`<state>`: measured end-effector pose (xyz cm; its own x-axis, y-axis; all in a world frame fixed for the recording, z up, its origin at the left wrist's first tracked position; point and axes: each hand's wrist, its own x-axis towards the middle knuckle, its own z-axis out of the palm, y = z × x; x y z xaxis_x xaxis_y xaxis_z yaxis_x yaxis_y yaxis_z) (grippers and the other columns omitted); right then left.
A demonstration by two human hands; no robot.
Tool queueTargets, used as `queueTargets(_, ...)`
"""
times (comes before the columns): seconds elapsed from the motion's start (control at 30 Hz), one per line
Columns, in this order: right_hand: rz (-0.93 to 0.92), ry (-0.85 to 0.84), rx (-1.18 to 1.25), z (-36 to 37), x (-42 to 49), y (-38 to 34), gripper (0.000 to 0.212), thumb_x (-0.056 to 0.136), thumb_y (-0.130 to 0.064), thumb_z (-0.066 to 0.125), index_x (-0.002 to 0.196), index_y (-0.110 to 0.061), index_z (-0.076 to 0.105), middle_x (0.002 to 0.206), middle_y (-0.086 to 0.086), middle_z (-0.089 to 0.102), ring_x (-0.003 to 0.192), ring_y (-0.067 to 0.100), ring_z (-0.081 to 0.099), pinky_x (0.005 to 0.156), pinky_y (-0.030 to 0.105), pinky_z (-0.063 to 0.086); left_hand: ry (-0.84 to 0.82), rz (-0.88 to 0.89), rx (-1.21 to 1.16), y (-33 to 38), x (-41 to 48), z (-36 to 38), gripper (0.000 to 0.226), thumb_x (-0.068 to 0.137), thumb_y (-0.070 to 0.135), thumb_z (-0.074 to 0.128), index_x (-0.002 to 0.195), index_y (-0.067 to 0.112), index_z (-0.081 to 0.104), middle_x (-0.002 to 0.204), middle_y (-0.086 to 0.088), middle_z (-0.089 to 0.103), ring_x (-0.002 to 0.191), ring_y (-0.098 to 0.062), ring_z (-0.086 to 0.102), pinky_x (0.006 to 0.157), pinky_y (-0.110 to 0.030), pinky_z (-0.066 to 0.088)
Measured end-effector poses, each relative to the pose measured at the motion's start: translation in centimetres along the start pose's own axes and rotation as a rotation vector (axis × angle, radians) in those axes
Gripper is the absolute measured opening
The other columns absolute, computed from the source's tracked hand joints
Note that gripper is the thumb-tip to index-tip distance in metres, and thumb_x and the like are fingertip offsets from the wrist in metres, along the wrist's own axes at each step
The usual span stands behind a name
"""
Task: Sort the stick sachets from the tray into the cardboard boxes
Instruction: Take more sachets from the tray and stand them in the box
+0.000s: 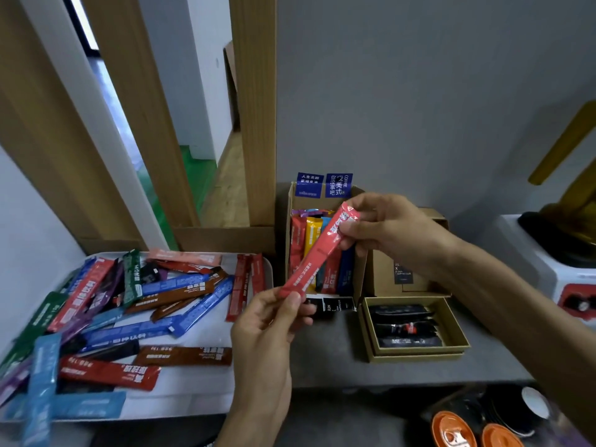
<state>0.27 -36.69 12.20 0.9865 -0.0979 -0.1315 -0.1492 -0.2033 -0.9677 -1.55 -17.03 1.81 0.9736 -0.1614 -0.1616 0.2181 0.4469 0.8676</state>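
The red sachet point(317, 253) is held clear of the surface, the left hand point(267, 321) pinching its lower end and the right hand point(387, 227) its upper end, fingers clamped, long axis slanting up-right across the upright box point(360, 275), nearer the right hand.

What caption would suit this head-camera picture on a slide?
Left hand and right hand pinch a pink-red stick sachet by its ends before the cardboard box of upright sachets, tray alongside.
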Motion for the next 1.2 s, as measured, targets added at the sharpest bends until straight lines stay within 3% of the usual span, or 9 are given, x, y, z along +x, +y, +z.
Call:
queueTargets(0.13,0.041,-0.013,0.162,0.4,0.1,0.4,0.022,0.091,-0.016,0.064,0.111,-0.006,0.062,0.097,0.01,0.075,0.091,0.017,0.071,0.06,0.019,0.057,0.008,-0.031,-0.027,0.1,0.3,-0.6,0.017,0.08,0.013,0.067,0.096,0.007,0.068,0.091,-0.007,0.075,0.08,-0.02,0.072,0.063,-0.023,0.057)
queueTargets(0.43,0.043,0.071,0.102,1.3,0.7,1.0,0.024,0.092,-0.017,0.065,0.113,-0.005,0.062,0.106,0.01,0.074,0.096,0.02,0.072,0.06,0.021,0.057,-0.03,-0.129,0.03,-0.5,1.0,-1.1,0.011,0.089,0.009,0.065,0.099,0.008,0.068,0.092,-0.007,0.075,0.081,-0.02,0.071,0.07,-0.03,0.056)
queueTargets(0.5,0.049,0.083,-0.046,1.2,0.7,1.4,0.021,0.092,-0.019,0.066,0.111,-0.01,0.062,0.105,0.004,0.074,0.099,0.017,0.072,0.061,0.021,0.056,-0.003,-0.068,0.109,0.0,1.2,-1.4,0.01,0.09,0.01,0.064,0.099,0.012,0.069,0.093,-0.007,0.074,0.081,-0.019,0.071,0.07,-0.028,0.055)
queueTargets(0.6,-0.036,0.131,-0.591,0.8,0.0,2.4,0.028,0.09,-0.028,0.07,0.114,-0.023,0.058,0.112,-0.013,0.063,0.111,0.011,0.063,0.071,0.02,0.056,0.008,0.201,0.407,2.5,2.4,-2.3,0.01,0.093,0.011,0.063,0.097,0.018,0.069,0.086,0.0,0.073,0.078,-0.014,0.07,0.068,-0.025,0.058)
queueTargets(0.73,-0.385,0.305,-0.998,2.5,-0.3,3.6,0.061,0.085,-0.034,0.075,0.139,-0.023,0.049,0.137,-0.003,0.049,0.126,0.013,0.044,0.097,0.029,0.043,-0.113,0.533,0.857,6.9,4.9,-1.6,0.01,0.093,0.016,0.065,0.095,0.025,0.07,0.08,0.015,0.07,0.082,0.002,0.066,0.071,-0.012,0.053)
queueTargets(0.8,-0.442,0.267,-0.95,3.9,0.3,4.0,0.045,0.088,-0.03,0.073,0.129,-0.02,0.06,0.123,-0.004,0.056,0.113,0.011,0.051,0.094,0.027,0.047,-0.192,0.585,0.956,7.7,6.0,-0.5,0.011,0.093,0.017,0.065,0.096,0.027,0.07,0.084,0.02,0.067,0.085,0.008,0.062,0.072,-0.005,0.047)
queueTargets(0.97,-0.227,0.294,-0.554,6.2,1.9,7.6,0.017,0.096,-0.023,0.063,0.112,-0.019,0.066,0.098,-0.018,0.058,0.086,-0.004,0.059,0.067,0.01,0.051,-0.279,0.537,0.977,5.9,9.0,0.8,0.011,0.094,0.021,0.066,0.104,0.025,0.069,0.091,0.016,0.068,0.087,0.0,0.066,0.07,-0.009,0.052)
queueTargets(1.1,-0.138,0.429,-0.353,7.9,3.5,10.5,0.014,0.095,-0.025,0.065,0.107,-0.018,0.067,0.1,-0.01,0.067,0.089,0.0,0.065,0.076,0.02,0.059,-0.14,0.44,0.916,3.4,10.1,0.1,0.036,0.086,0.032,0.075,0.112,0.02,0.055,0.096,0.007,0.06,0.08,-0.006,0.063,0.061,-0.011,0.049)
queueTargets(1.2,-0.107,0.474,-0.316,9.1,4.7,11.3,0.018,0.094,-0.025,0.067,0.11,-0.017,0.065,0.105,-0.005,0.068,0.095,0.005,0.065,0.078,0.021,0.057,-0.089,0.434,0.989,2.3,10.6,-0.1,0.044,0.082,0.041,0.077,0.11,0.023,0.049,0.095,0.006,0.056,0.081,-0.012,0.06,0.066,-0.021,0.052)
